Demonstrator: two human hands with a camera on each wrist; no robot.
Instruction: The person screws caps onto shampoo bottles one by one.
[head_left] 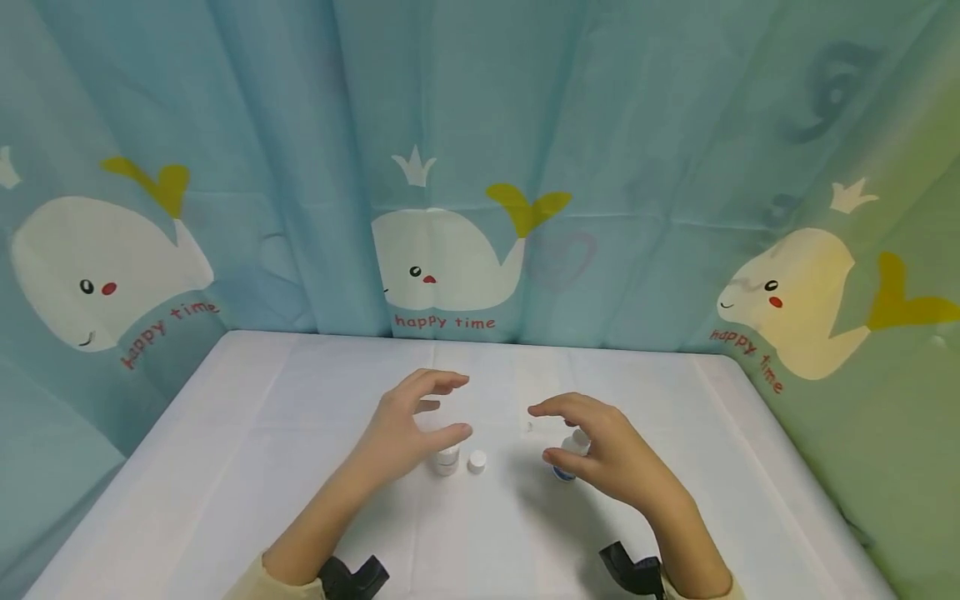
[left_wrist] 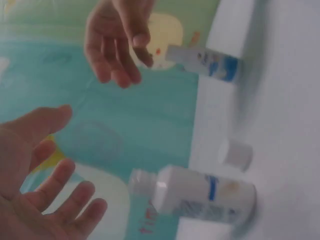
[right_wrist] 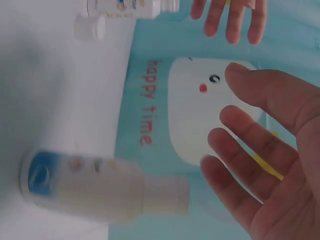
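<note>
A white bottle (head_left: 447, 463) without a cap stands on the table; its bare threaded neck shows in the left wrist view. Just right of it lies a loose white cap (head_left: 477, 462). My left hand (head_left: 400, 433) hovers above and behind this bottle, fingers spread and slightly bent, holding nothing. Farther right stands a second white bottle (right_wrist: 90, 187) with a blue band near its base and its cap on. Partly covering it in the head view, my right hand (head_left: 611, 446) is raised with thumb and fingers apart, empty. Neither hand appears to touch a bottle.
A white-covered table (head_left: 300, 500) bears the bottles. Behind it and along the sides hangs a blue-green curtain (head_left: 637, 125) printed with whales. A tiny clear speck (head_left: 529, 427) lies between the hands, too small to identify.
</note>
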